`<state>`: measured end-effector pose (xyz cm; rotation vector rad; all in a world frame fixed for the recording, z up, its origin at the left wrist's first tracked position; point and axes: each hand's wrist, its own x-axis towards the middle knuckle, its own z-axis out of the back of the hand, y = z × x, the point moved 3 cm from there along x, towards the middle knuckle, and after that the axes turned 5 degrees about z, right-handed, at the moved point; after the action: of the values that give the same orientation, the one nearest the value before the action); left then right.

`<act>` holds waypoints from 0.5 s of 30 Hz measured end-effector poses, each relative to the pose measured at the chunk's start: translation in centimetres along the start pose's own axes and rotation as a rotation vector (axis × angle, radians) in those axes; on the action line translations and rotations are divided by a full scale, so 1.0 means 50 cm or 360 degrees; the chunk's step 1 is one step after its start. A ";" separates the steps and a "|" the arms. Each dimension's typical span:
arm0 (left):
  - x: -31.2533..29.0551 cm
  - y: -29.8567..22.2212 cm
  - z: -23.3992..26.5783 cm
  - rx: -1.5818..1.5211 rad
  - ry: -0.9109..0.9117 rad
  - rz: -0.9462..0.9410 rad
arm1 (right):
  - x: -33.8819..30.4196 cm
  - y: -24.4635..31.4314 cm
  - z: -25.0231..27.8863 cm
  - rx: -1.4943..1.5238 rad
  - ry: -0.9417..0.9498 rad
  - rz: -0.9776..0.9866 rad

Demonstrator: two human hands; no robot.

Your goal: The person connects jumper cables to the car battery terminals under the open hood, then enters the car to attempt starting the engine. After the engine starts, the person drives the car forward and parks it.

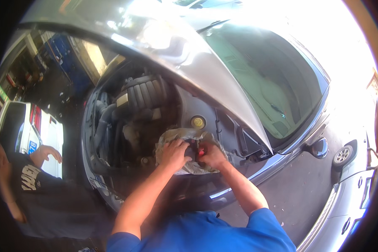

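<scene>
At the near side of the engine bay, my left hand point(175, 155) curls over the edge of a dark hollow, thumb apart from the fingers; what lies under its fingertips is hidden. Opposite it, my right hand point(213, 156) is closed around a small red thing point(201, 151), mostly covered by the fingers, so its kind does not show. A crumpled, pale translucent plastic sheet point(171, 135) lies around the hollow, beneath and beside both hands. Just beyond the sheet is a round yellow cap point(198, 122).
The raised silver hood point(189, 63) slants over the bay, above the ribbed engine cover point(145, 94). At left stands another person point(46, 189) in a dark shirt, one hand lifted, by a white car point(53, 138). A silver car point(344, 210) is parked at right.
</scene>
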<state>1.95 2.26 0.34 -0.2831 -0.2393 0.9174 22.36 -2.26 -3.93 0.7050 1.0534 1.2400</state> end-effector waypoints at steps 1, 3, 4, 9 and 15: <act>0.003 -0.002 0.001 -0.0002 0.0014 0.0018 | -0.011 0.024 0.013 0.0077 -0.0039 0.0105; 0.009 0.002 0.014 -0.0012 0.0010 0.0035 | -0.036 0.078 0.040 0.0154 -0.0087 0.0269; 0.003 0.002 0.021 -0.0025 0.0011 0.0033 | -0.069 0.099 0.051 0.0162 -0.0095 0.0310; -0.023 0.044 0.058 0.0081 -0.0125 0.0154 | -0.138 0.188 0.084 0.0521 -0.0207 0.0432; -0.097 0.146 0.049 -0.0166 -0.0100 0.0499 | -0.116 0.309 0.106 0.0537 -0.0379 0.0943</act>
<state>-7.10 2.90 -0.24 -0.3959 -0.3070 1.2270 21.10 -3.87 13.29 1.4653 0.8884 1.4381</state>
